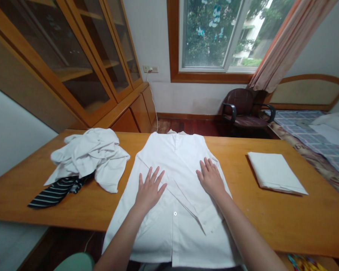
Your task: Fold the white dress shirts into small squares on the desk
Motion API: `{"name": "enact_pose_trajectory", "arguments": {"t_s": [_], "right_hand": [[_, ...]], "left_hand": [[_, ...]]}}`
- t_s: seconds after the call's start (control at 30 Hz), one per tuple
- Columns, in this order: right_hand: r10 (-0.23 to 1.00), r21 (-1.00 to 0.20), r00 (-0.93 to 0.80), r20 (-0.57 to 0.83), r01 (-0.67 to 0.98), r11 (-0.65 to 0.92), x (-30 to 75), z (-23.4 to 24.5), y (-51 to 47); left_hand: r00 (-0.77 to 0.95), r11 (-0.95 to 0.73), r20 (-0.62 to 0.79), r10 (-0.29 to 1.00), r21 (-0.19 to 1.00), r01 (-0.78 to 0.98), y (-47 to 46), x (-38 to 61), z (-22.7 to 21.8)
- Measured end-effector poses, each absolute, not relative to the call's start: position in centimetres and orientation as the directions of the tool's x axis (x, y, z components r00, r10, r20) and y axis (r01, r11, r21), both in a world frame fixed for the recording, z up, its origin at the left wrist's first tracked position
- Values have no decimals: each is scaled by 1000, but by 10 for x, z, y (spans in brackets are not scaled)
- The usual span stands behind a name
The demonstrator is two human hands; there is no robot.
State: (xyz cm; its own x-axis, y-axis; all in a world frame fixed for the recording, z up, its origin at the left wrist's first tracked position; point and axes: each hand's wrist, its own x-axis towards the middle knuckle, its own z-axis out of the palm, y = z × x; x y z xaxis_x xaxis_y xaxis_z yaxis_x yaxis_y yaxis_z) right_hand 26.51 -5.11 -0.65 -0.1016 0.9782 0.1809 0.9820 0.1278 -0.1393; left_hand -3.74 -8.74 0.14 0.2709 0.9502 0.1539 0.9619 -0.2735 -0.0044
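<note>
A white shirt lies flat on the wooden table, collar at the far edge and hem hanging over the near edge, with both sleeves folded in across its middle. My left hand rests flat on the shirt's left half, fingers spread and open. My right hand lies flat on the right half, fingers together and stretched out. Neither hand holds anything.
A crumpled pile of white garments sits at the table's left, with a dark striped tie sticking out beneath it. A folded white cloth lies at the right. Behind stand a wooden cabinet, a chair and a bed.
</note>
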Motion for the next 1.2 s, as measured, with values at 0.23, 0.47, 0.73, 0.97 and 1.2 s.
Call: {"name": "enact_pose_trajectory", "arguments": {"t_s": [0.23,0.47,0.73,0.97,1.2], "right_hand": [[969,-127,-168,180,973,192,283,-6,-65],[961,-87,-195,194,973,215,299,-4,-96],[972,-97,-138,192,983,158,305,13,-111],[944,-161,-148,294,966,202,284,13,-55],[967,-167,-189,170,962,217,260,0,-8]], "left_hand": [[254,-254,130,959,-10,967,-107,-25,3],[274,-275,117,955,-7,961,-141,-16,4],[278,-281,50,959,79,956,-122,-19,43],[300,-311,178,937,33,950,-25,-16,37],[194,-201,88,977,76,977,29,-10,5]]}}
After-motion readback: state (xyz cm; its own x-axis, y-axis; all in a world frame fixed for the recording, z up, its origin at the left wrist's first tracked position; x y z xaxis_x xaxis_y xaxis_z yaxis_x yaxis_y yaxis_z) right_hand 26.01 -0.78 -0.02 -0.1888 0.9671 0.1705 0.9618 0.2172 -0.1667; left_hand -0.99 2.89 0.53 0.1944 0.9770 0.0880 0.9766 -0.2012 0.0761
